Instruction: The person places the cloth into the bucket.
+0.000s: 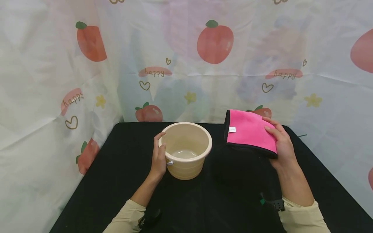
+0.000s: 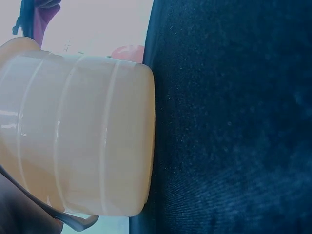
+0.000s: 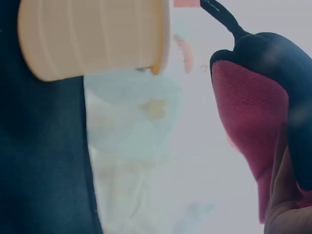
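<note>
A cream plastic bucket stands upright on the black-covered table, its mouth facing up and bare inside. My left hand grips its rim on the left side, with the thumb inside and fingers over the edge. The left wrist view shows the bucket's ribbed wall and its base right at the black cloth. To the right of the bucket, my right hand holds a folded pink cloth with black edging and a small white tag, raised above the table. A black loop sticks out from the cloth's corner in the right wrist view.
Black fabric covers the table. A pale curtain printed with peaches, hearts and the word happy closes in the back and both sides. Straps with black parts sit around both wrists, over cream sleeves.
</note>
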{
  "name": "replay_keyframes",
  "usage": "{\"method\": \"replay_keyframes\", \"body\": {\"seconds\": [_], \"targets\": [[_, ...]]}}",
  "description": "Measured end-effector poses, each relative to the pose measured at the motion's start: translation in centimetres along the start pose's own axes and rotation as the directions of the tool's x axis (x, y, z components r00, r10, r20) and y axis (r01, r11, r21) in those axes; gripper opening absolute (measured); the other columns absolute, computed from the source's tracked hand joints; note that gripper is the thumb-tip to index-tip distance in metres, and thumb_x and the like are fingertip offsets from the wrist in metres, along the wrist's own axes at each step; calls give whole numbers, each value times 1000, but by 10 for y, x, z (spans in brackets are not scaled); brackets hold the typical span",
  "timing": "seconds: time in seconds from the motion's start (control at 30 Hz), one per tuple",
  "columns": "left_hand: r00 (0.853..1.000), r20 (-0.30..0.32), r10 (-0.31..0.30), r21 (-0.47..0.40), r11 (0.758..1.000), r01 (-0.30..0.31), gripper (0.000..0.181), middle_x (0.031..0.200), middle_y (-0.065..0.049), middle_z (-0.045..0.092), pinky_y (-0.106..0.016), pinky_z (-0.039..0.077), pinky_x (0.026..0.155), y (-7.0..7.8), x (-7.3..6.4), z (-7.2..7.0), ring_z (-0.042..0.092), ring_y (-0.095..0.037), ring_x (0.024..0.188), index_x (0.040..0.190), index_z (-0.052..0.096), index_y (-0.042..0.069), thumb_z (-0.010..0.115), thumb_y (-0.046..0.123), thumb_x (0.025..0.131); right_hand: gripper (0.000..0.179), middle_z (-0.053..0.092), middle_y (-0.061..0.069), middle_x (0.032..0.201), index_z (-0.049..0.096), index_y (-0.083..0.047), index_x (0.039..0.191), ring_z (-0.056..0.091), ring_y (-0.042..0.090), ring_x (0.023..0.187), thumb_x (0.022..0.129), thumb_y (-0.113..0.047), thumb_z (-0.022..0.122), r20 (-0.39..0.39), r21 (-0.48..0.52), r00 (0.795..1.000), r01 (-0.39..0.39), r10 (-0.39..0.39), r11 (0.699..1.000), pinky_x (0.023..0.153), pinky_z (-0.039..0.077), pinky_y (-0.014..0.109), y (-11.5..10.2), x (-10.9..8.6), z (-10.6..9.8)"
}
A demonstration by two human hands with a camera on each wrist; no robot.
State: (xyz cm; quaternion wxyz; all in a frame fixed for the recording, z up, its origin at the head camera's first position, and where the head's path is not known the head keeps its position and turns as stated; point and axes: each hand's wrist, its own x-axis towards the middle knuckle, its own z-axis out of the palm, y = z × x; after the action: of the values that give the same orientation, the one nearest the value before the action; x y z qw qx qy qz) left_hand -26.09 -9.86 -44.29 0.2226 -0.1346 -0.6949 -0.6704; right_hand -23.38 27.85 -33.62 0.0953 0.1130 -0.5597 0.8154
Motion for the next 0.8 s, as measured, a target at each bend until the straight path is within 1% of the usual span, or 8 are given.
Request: {"method": "replay_keyframes", "body": {"seconds": [0.07,0.17,0.27,0.4,0.57,0.67,0.8], "targets": [[1000,-2,1,1,1000,-1,45,154,-11,38,-49,30,112,0,0,0,42,-32,138,148,40,11,33,18,105,41,40,2,148,49,-12,148,57,15,114,109,-22,51,17,23,1000,0,-1,1000,85,54,23,-4,1,5],[1000,-3,2,1,1000,-2,45,154,-12,38,-50,31,112,0,1,0,42,-32,137,148,40,11,33,18,105,41,40,3,149,48,-11,149,59,14,112,109,-21,49,63,60,998,2,-6,998,85,54,23,-9,3,13],[1000,-4,4,0,1000,-4,45,154,-12,38,-50,31,112,0,1,0,43,-33,137,148,40,10,33,18,105,41,42,5,146,46,-11,150,59,14,111,110,-19,48,106,74,994,3,-11,997,85,53,23,-11,5,22],[1000,-2,5,-1,1000,-5,45,154,-13,38,-50,32,111,0,1,0,43,-36,136,148,40,10,33,18,104,42,44,7,144,42,-9,151,61,14,109,110,-18,47,154,84,988,2,-15,996,85,54,23,-11,7,33],[1000,-1,-4,4,1000,4,45,154,-12,38,-50,33,110,0,0,0,44,-36,136,149,39,11,33,18,104,42,46,7,140,42,-8,151,63,13,105,110,-18,46,192,94,981,-13,-6,995,83,55,24,-6,11,44],[1000,-2,-10,7,1000,10,45,154,-12,38,-50,33,110,0,0,0,44,-33,136,149,39,12,33,19,104,39,49,7,137,45,-10,149,64,14,103,111,-19,46,204,82,979,-25,8,996,81,55,24,-2,13,50],[1000,-3,-6,8,1000,6,45,154,-11,38,-49,32,112,-1,0,1,43,-30,136,149,40,12,33,19,105,38,49,7,137,47,-12,148,62,15,106,111,-20,46,203,37,979,-38,30,999,82,55,25,5,14,58]]}}
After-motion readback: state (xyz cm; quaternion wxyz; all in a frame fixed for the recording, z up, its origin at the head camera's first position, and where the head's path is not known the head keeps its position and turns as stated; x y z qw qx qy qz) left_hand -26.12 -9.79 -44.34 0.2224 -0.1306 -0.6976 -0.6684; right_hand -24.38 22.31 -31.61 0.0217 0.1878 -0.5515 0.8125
